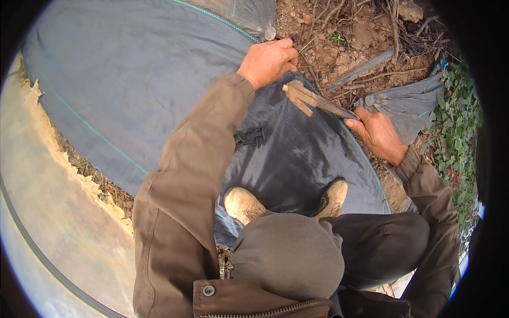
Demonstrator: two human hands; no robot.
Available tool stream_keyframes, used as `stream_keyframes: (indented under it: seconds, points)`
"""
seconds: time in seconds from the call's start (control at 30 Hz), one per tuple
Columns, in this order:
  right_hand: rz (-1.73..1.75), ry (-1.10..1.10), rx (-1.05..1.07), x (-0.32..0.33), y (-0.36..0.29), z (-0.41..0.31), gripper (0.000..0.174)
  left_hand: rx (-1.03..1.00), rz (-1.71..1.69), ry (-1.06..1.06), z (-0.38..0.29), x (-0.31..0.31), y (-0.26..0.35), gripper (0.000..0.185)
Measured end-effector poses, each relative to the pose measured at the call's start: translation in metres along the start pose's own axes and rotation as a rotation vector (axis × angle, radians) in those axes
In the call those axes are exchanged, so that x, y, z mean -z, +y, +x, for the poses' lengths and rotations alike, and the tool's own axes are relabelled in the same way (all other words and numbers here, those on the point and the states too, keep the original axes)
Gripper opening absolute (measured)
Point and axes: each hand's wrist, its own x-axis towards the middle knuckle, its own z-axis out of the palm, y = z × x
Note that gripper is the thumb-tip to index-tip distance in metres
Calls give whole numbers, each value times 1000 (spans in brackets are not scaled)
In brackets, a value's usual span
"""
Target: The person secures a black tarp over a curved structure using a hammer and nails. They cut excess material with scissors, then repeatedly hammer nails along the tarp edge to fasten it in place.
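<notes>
A black woven ground-cover sheet (131, 59) with green stitched lines spreads before me. My left hand (270, 61) is closed at its green-stitched edge, fingertips pointing down; anything else between them is hidden. In my right hand (375, 133) is the handle of a mud-coated hammer (314, 99). The hammer's head hangs over the sheet, just below and to the right of my left hand. A round, pale pin head (270, 33) sits close above my left hand, by the sheet's edge.
Reddish soil (326, 63) with roots and twigs borders the sheet. Another piece of dark fabric (409, 103) bears a round pin head (370, 100). Leafy plants (457, 119) grow at the right. Plastic film (59, 190) with a torn edge lies left. My muddy shoes (243, 204) stand on the sheet.
</notes>
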Motion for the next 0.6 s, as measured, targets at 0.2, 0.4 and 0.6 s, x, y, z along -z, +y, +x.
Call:
stream_keyframes:
  seconds: [0.2,0.4,0.6]
  points:
    - [62,102,112,-12,13,2,57,-22,24,31,-5,-3,1,13]
    - [29,54,22,-12,10,-1,58,22,33,29,-3,-4,5,13]
    - [-9,51,198,-31,-11,-21,54,170,-60,111,-19,3,19,20]
